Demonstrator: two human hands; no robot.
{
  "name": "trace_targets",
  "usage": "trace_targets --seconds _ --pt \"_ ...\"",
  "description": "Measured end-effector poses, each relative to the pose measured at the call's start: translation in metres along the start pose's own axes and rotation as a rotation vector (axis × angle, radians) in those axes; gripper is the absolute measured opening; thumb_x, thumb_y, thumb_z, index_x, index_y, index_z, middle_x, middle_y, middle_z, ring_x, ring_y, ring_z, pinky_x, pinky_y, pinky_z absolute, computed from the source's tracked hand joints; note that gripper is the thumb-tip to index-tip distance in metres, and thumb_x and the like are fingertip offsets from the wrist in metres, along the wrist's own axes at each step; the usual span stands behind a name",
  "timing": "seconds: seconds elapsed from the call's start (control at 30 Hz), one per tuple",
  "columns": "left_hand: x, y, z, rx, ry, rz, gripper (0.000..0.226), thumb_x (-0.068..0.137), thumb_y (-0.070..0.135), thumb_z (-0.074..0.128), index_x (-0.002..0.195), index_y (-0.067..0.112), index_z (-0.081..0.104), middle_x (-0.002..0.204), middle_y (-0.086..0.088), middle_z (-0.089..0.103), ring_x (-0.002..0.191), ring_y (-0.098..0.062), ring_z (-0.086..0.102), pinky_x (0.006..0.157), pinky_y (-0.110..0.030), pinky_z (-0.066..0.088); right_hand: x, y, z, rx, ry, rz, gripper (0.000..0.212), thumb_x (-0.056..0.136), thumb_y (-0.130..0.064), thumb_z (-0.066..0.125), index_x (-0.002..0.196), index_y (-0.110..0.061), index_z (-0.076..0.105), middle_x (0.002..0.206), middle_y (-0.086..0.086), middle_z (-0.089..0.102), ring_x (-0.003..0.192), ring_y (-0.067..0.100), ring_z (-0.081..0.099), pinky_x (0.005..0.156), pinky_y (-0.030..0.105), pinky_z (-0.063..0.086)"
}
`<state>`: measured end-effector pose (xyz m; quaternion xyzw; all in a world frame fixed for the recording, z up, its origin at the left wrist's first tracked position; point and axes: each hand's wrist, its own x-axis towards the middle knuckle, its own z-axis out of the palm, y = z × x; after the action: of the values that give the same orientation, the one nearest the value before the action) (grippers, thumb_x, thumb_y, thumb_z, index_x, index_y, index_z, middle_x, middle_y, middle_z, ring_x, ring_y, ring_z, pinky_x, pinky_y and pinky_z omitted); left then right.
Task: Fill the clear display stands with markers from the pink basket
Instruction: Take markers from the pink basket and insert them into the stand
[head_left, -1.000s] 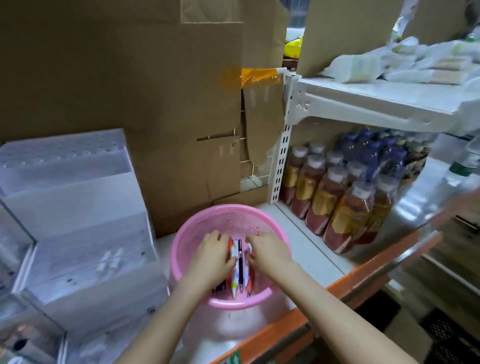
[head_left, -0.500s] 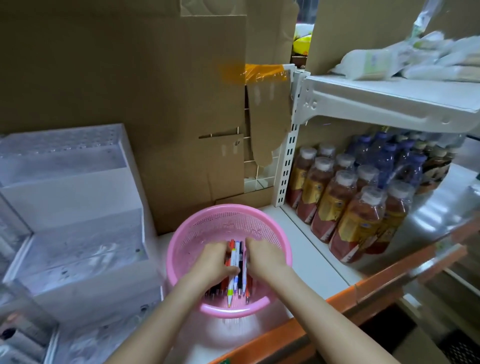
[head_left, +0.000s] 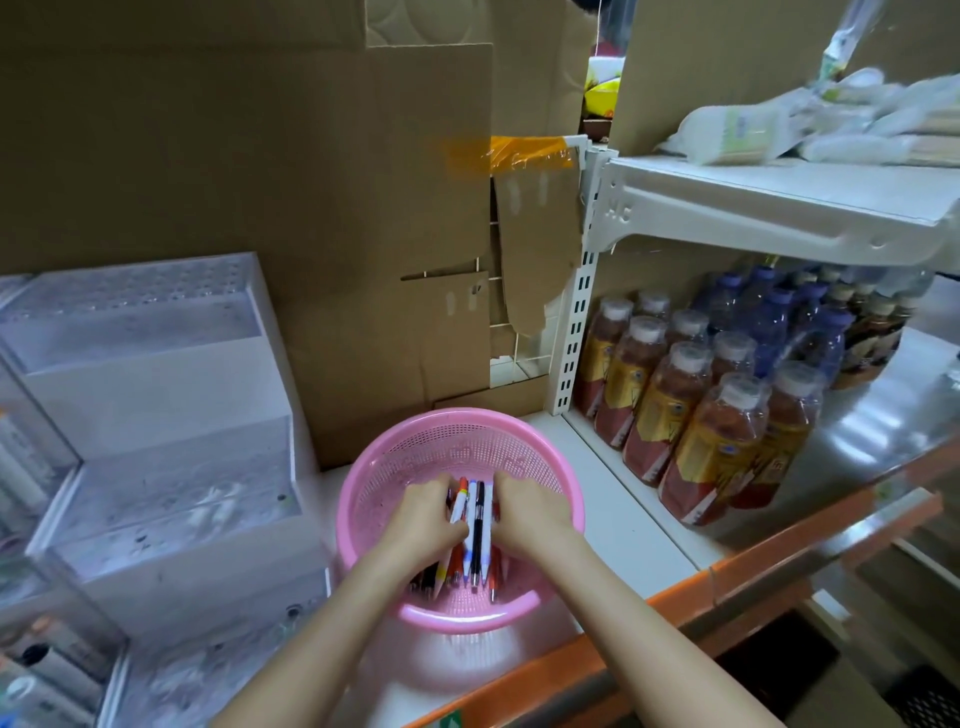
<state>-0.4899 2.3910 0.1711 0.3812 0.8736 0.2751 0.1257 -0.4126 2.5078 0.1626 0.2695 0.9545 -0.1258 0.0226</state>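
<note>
A pink basket (head_left: 457, 441) sits on the white shelf in front of me. Inside it lies a bundle of markers (head_left: 475, 530), white, black, orange and red, lying lengthwise with their tips towards me. My left hand (head_left: 423, 519) and my right hand (head_left: 530, 512) are both in the basket, pressing the bundle from either side with curled fingers. The fingertips are hidden under the markers. A tiered clear display stand (head_left: 156, 415) stands to the left of the basket, its steps showing no markers.
Brown cardboard (head_left: 208, 156) walls the back. Shrink-wrapped drink bottles (head_left: 691, 405) fill the shelf to the right, under an upper white shelf (head_left: 779, 208) with packets. An orange shelf edge (head_left: 727, 587) runs along the front. More clear holders with markers (head_left: 31, 660) sit at the far left.
Both hands have closed in on the markers and gathered them into a tighter bundle between them. The basket has stayed in place; my view shifted slightly.
</note>
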Motion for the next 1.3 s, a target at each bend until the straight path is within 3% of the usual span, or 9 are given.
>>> trace_targets --seconds 0.2,0.33,0.47,0.67,0.83,1.03,1.17,1.3 --pt "0.000 0.002 -0.001 0.019 -0.025 0.067 0.040 0.080 0.011 0.064 0.119 0.016 0.061 0.104 0.000 0.068 0.086 -0.008 0.059 0.072 -0.018 0.042 -0.003 0.002 0.001 -0.013 0.020 -0.015 0.044 0.091 -0.016 0.050 0.131 -0.008 0.034 0.110 0.011 0.061 0.099 0.031 0.062 0.063 0.034 0.037" --pt "0.002 0.000 -0.001 0.027 -0.053 0.060 0.037 0.081 0.015 0.066 0.118 0.019 0.061 0.107 0.001 0.068 0.089 -0.010 0.061 0.075 -0.020 0.046 -0.002 0.001 -0.001 0.033 0.031 -0.011 0.047 0.089 -0.010 0.051 0.132 -0.008 0.032 0.105 0.011 0.062 0.093 0.030 0.061 0.060 0.035 0.037" --pt "0.002 -0.002 -0.001 0.010 -0.069 0.011 0.046 0.075 0.014 0.069 0.119 0.021 0.057 0.093 0.002 0.063 0.077 -0.010 0.057 0.061 -0.018 0.043 -0.001 0.001 -0.003 0.109 0.074 -0.019 0.051 0.086 -0.011 0.055 0.131 -0.013 0.032 0.083 0.005 0.055 0.077 0.028 0.059 0.044 0.031 0.029" --pt "-0.001 0.000 -0.005 -0.088 0.004 -0.015 0.035 0.069 0.011 0.067 0.099 0.022 0.054 0.060 0.003 0.054 0.055 -0.011 0.050 0.052 -0.028 0.038 -0.002 -0.002 -0.017 0.234 0.183 -0.088 0.060 0.086 -0.004 0.051 0.140 -0.020 0.032 0.064 -0.004 0.045 0.057 0.014 0.045 0.046 0.028 0.029" --pt "-0.009 -0.006 -0.013 -0.109 0.023 -0.057 0.035 0.073 0.009 0.068 0.101 0.021 0.052 0.064 0.003 0.056 0.055 -0.009 0.051 0.046 -0.018 0.034 -0.006 -0.009 -0.016 0.321 0.164 -0.143 0.065 0.083 -0.002 0.053 0.142 -0.022 0.033 0.062 -0.005 0.045 0.057 0.011 0.046 0.047 0.025 0.032" --pt "-0.018 0.002 -0.023 -0.163 0.177 0.031 0.027 0.078 0.010 0.065 0.098 0.025 0.054 0.082 -0.002 0.065 0.069 -0.013 0.059 0.065 -0.034 0.049 -0.017 -0.021 -0.020 0.405 0.173 -0.227 0.062 0.085 -0.004 0.054 0.141 -0.020 0.032 0.064 -0.005 0.046 0.060 0.015 0.049 0.053 0.032 0.039" --pt "-0.025 0.009 -0.038 -0.196 0.274 0.118 0.027 0.080 0.010 0.065 0.096 0.027 0.054 0.081 0.009 0.063 0.067 -0.003 0.058 0.057 -0.014 0.045 -0.025 -0.026 -0.036 0.489 0.259 -0.271 0.065 0.087 -0.001 0.052 0.143 -0.024 0.029 0.069 0.000 0.055 0.057 0.012 0.051 0.047 0.021 0.035" --pt "-0.032 0.017 -0.056 -0.198 0.388 0.231 0.026 0.082 0.009 0.067 0.098 0.025 0.054 0.076 0.017 0.060 0.065 0.000 0.060 0.061 -0.016 0.044 -0.039 -0.035 -0.056 0.568 0.347 -0.349 0.060 0.088 -0.005 0.055 0.139 -0.027 0.033 0.082 0.004 0.064 0.063 0.011 0.057 0.053 0.019 0.043"
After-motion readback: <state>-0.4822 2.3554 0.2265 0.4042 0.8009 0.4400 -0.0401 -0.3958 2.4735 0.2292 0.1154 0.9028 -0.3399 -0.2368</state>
